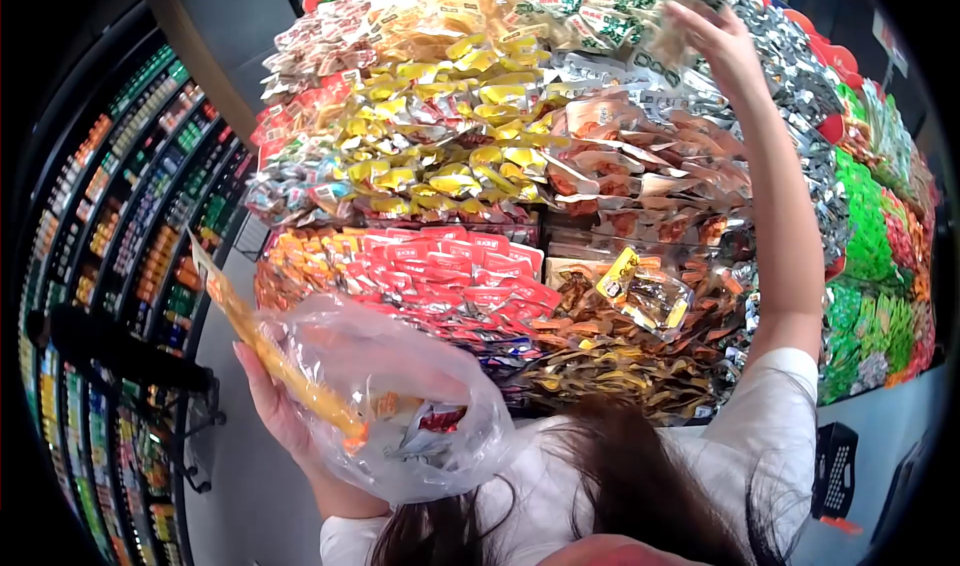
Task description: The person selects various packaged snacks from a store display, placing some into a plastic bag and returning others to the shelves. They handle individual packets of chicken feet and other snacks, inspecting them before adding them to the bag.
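A: Where is your left hand (268, 401)?
B: At 8 o'clock, against the clear plastic bag (370, 328) at 7 o'clock. Its fingers are partly hidden; you cannot tell whether they are closed. A long orange packet (288, 366) slants along the bag, its upper end projecting toward 11 o'clock.
A: And your right hand (722, 44)?
B: Between 1 and 2 o'clock, fingers clamped on a clear packet (684, 51), near the heaped white-and-green packets (605, 11) at 1 o'clock.

Crinkled glossy plastic on bag (400, 351), near left; shiny plastic on red packets (450, 256), yellow packets (495, 96); matt cloth on shirt (765, 421).
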The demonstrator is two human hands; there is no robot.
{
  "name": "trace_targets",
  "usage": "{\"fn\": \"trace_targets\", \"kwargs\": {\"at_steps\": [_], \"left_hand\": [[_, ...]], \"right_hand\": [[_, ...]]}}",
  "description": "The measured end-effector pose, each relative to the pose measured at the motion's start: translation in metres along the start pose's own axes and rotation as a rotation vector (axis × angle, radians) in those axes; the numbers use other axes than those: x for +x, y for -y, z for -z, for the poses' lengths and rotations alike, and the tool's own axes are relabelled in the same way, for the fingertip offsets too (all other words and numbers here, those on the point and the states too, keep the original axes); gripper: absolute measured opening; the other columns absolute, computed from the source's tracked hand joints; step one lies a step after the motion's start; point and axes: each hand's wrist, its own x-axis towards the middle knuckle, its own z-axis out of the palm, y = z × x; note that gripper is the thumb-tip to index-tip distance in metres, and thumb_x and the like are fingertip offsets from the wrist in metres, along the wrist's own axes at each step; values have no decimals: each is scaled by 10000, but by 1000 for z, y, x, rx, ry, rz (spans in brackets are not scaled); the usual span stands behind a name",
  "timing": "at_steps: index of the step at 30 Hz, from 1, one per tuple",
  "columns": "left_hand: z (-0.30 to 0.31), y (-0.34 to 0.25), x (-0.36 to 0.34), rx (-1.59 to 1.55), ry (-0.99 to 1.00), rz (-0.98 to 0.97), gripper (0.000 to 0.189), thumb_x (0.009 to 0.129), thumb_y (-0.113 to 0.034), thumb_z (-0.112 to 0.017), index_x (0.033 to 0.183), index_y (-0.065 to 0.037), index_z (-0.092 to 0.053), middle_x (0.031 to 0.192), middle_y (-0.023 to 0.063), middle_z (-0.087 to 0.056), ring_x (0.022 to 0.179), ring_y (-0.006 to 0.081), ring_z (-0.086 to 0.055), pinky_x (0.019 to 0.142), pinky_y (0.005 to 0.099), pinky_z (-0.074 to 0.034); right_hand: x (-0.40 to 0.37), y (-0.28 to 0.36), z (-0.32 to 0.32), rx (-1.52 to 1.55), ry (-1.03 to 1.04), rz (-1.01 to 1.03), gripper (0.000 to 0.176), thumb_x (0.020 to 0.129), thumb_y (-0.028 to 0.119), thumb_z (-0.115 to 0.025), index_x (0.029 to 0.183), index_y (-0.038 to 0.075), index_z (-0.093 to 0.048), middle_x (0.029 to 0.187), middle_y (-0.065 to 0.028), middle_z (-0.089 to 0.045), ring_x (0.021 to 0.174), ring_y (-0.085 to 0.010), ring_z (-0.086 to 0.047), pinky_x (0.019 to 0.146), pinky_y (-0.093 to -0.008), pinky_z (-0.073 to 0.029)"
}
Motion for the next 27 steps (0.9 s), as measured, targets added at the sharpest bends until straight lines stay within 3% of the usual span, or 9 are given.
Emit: {"fn": "trace_targets", "kwargs": {"at_steps": [4,5,10,13,15,16,19,26,27], "left_hand": [[32,-20,23,56,-45,80,365,948,-398,-423,1160,-113,-505,1079,41,-574,999,180,-555,880,353,-449],[36,-23,29,86,-56,70,363,942,-408,-434,1136,-119,-535,1051,32,-587,968,161,-566,867,333,-454],[36,-28,47,119,-68,56,346,944,-399,-437,1103,-117,-561,988,14,-595,911,120,-579,828,294,-469],[54,-27,64,106,-20,41,349,952,-392,-424,1116,-110,-547,987,12,-589,915,112,-579,813,283,-476],[58,-24,69,87,-1,52,356,955,-391,-416,1127,-105,-539,994,13,-587,917,110,-579,809,276,-478],[59,-22,73,69,12,58,362,958,-390,-409,1138,-101,-532,1002,14,-585,919,107,-578,805,269,-479],[52,-16,77,139,-37,68,363,959,-386,-406,1144,-101,-531,1016,12,-586,930,104,-578,821,274,-476],[45,-10,79,123,-70,70,354,957,-386,-411,1137,-111,-541,1018,0,-596,946,105,-574,856,282,-461],[45,-10,80,139,-81,70,353,956,-387,-415,1130,-110,-547,1015,-4,-596,944,107,-574,856,279,-460]], "right_hand": [[40,-25,-7,-213,-37,-39,567,738,298,-754,1142,-15,-510,1030,-113,-616,987,-173,-579,912,-328,-429],[66,-54,8,-338,-95,-202,597,719,322,-770,1141,-10,-509,1070,-102,-606,1015,-197,-562,900,-343,-423],[77,-66,-9,-391,-133,7,679,687,418,-766,1216,62,-533,1196,-130,-560,1210,-262,-443,1045,-422,-284],[75,-63,-13,-404,-229,122,662,702,402,-763,1210,47,-532,1138,-120,-594,1122,-217,-511,968,-386,-368],[57,-45,-26,-335,-135,72,568,723,370,-761,1123,25,-552,943,-69,-641,825,-114,-584,709,-277,-458],[52,-43,-30,-340,-136,71,568,723,370,-761,1123,25,-552,943,-69,-641,825,-114,-584,709,-277,-458],[43,-42,-38,-257,-158,141,392,738,338,-762,933,70,-553,708,33,-570,473,3,-363,429,-167,-257],[65,-72,-33,-185,-124,106,446,744,332,-756,1050,72,-562,736,52,-588,475,18,-354,428,-165,-252],[76,-84,-22,-215,-100,45,502,756,340,-741,1124,66,-537,846,12,-631,517,7,-453,472,-148,-320]]}}
